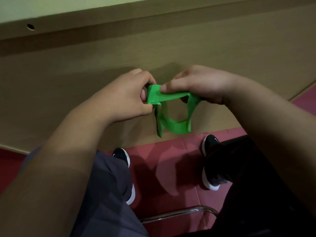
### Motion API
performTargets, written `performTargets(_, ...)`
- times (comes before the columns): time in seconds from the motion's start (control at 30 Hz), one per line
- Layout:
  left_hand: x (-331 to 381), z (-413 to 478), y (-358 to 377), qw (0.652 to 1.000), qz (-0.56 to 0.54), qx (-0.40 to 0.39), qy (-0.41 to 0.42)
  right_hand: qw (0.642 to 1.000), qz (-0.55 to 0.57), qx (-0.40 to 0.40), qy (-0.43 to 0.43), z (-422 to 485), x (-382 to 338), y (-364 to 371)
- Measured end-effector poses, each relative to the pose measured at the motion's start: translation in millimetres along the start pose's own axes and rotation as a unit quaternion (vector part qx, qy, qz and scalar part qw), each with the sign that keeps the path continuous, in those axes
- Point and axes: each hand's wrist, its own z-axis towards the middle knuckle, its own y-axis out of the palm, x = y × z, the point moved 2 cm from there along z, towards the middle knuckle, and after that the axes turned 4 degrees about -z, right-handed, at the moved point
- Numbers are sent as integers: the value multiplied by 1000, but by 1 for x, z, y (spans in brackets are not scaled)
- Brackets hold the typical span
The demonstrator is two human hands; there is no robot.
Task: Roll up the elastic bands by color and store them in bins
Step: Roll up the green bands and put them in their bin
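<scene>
— Presently, where is the green elastic band?
— Held in the air between both hands, in front of a brown wooden panel. One flat strip runs taut from hand to hand. The remainder hangs below in a twisted loop, over the panel's lower edge.
— Condition of the left hand?
— Closed on the band. Thumb and curled fingers pinch its left end, where the strip is folded over on itself.
— And the right hand?
— Also gripping the band. The thumb presses on top of the strip and the fingers curl behind it; the band's right side drops from under the palm.
— Does the loop touch the panel?
— Cannot be determined from this view.
— Surroundings?
— Red tiled floor below, two black shoes with white soles, the left shoe half under a grey trouser leg. A chrome tube crosses the bottom edge.
</scene>
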Motion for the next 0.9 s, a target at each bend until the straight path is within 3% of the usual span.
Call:
performTargets(0.2, 2, 1, 4, 1000, 13, -10, 5, 991, 113, -69, -1, 0, 1, 9)
performTargets(0.47, -2, 2, 6, 1000, 8, -12, -3, 996, 81, -41, 2, 2, 2, 8)
performTargets(0.9, -5, 2, 7, 999, 20, -35, -14, 998, 35, -60, 4, 4, 6, 9)
